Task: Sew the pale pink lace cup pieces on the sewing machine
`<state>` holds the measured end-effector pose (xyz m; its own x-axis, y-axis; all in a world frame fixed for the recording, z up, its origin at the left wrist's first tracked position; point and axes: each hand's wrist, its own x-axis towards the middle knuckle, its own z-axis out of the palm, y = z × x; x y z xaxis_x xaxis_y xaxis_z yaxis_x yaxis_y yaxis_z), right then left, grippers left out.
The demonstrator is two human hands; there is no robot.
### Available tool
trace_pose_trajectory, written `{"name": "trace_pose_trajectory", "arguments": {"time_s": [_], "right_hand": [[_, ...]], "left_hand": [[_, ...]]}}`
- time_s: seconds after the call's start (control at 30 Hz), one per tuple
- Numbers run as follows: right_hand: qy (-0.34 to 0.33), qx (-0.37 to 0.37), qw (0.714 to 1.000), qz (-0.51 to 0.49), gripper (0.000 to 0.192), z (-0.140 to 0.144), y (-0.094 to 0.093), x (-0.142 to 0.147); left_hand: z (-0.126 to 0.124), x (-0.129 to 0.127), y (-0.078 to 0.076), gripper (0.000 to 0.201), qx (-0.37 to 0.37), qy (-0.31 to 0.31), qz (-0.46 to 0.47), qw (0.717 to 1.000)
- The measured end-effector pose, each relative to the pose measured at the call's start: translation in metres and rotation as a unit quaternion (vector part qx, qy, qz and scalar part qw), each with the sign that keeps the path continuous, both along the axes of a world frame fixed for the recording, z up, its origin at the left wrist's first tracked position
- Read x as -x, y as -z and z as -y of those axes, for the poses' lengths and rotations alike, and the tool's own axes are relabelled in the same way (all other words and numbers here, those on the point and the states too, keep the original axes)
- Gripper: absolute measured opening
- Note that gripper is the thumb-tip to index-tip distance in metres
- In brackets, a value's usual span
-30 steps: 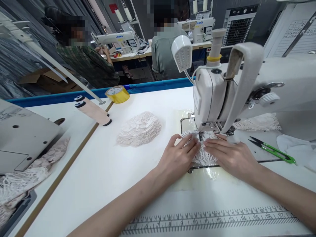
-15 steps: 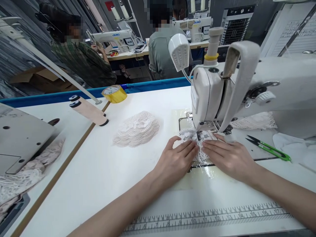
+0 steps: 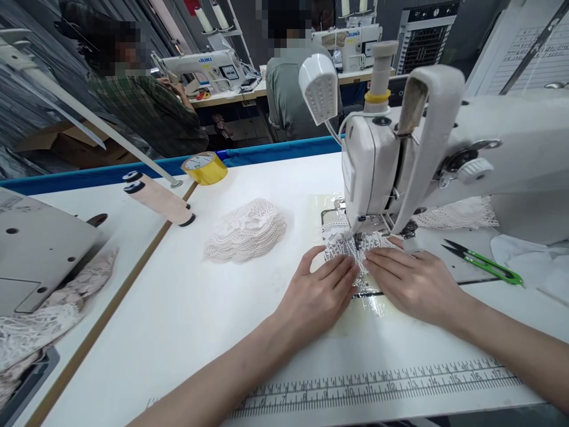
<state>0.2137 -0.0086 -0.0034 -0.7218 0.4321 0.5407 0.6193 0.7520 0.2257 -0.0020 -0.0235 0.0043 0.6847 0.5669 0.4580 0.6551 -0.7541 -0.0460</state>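
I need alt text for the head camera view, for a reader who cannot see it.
Both hands, the left hand and right hand, press a white lace piece flat under the needle of a white sewing machine. A lace stack lies left, green snips right.

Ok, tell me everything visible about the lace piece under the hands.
The lace piece is small, white and openwork, with a scalloped, patterned look. It lies flat on the sewing machine bed, its far edge under the presser foot area at the needle. The left hand presses on its left part and the right hand on its right, fingers flat and nearly meeting over it. Much of it is covered by the fingers, so its full outline cannot be told.
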Motion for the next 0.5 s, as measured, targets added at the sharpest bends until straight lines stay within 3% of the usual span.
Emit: {"name": "trace_pose_trajectory", "arguments": {"time_s": [0.5], "right_hand": [[0.059,0.000,0.998,0.028,0.033,-0.007,-0.003,0.004]], "left_hand": [[-0.016,-0.001,0.003,0.026,-0.011,-0.025,0.011,1.000]]}}
